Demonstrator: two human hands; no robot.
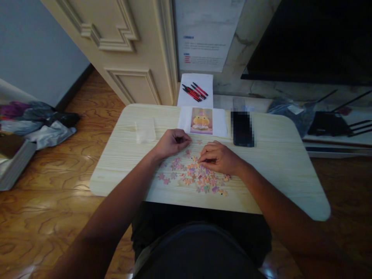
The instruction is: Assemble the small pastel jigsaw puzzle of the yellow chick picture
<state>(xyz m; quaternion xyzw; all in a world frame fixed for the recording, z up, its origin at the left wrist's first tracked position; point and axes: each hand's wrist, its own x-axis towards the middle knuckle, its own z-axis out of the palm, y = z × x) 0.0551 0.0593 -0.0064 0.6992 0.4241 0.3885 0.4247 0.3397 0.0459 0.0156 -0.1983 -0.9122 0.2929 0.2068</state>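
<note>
The left hand (172, 142) is curled shut, contents hidden. The right hand (218, 157) pinches among puzzle pieces (194, 176) on the bench (270, 162).

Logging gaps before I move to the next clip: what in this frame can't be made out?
- Phone, head view: its face is pixelated.
- Left hand: curled shut; its own fingers hide whether it holds a piece.
- Right hand: covers part of the puzzle pieces, so any piece pinched underneath is hidden.
- Wall sheet: print too small to read, top cut by the frame edge.
- Single pieces: too small and dim to tell their prints.
</note>
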